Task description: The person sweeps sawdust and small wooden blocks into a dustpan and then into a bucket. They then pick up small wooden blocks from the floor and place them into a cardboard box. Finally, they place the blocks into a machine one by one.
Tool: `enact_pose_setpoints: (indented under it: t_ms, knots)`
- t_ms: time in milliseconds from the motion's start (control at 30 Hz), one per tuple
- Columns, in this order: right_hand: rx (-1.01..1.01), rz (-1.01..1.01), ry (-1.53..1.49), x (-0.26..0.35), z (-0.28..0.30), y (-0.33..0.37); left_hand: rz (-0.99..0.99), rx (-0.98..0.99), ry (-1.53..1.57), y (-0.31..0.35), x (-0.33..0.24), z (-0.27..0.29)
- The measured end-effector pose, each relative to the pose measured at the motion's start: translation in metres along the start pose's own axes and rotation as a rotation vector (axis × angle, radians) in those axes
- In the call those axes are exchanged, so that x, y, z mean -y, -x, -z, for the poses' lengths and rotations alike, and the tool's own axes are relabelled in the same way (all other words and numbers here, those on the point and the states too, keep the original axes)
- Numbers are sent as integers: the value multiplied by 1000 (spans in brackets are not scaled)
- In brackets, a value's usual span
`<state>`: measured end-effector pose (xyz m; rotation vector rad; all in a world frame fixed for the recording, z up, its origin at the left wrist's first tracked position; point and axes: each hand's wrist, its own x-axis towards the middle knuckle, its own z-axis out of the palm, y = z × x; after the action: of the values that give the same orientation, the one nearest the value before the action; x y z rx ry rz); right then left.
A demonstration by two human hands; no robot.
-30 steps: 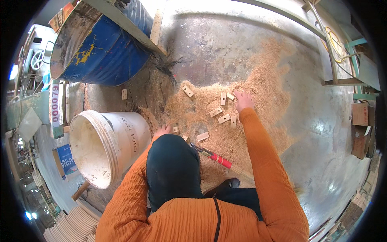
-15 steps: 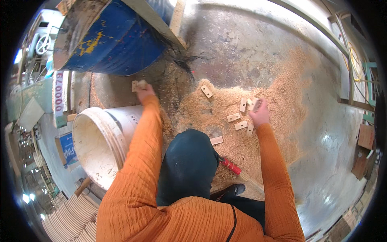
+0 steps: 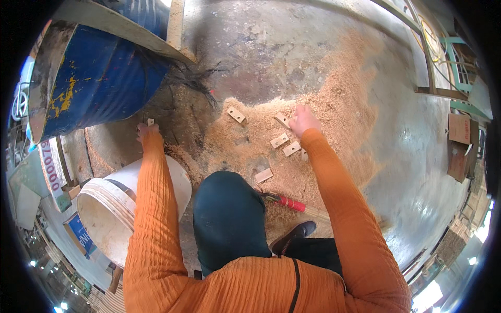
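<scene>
My left hand (image 3: 148,131) is low beside the blue drum, its fingers closed around a small pale wooden block (image 3: 151,122) whose end shows past them. Over the sawdust (image 3: 344,99), my right hand (image 3: 305,121) has its fingers curled downward; whatever they grip is hidden beneath it. Touching or just left of that hand lies a drilled wooden block (image 3: 282,119). Nearer to me are two more two-holed blocks, one (image 3: 279,140) beside the other (image 3: 291,148), and another is partly covered by my right forearm. A separate drilled block (image 3: 236,114) and a plain-faced one (image 3: 264,175) lie farther left.
A white bucket (image 3: 180,180) lies on its side under my left forearm. The blue drum (image 3: 104,78) with worn paint fills the upper left. A red-bound broom handle (image 3: 292,203) rests by my shoe (image 3: 305,229). Cardboard boxes (image 3: 460,130) stand at the right.
My view has shifted, so the floor things sit farther left. My left hand has turned, hiding more of its block. My right hand now covers the block seen at its fingers before.
</scene>
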<state>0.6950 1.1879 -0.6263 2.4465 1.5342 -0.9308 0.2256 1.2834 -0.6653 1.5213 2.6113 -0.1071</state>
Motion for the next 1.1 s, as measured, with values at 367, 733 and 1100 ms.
enact_pose_setpoints:
  t_ms: [367,733,1100]
  knots:
    - [-124,325,52,10,-15,21,-936,-62,417,134,-104,14]
    - [-141,760,492,4,-36,50,-1022,249,242,118,-149,7]
    - [-273,617,-370,14,-2,100,-721,-129,484,213,-28,197]
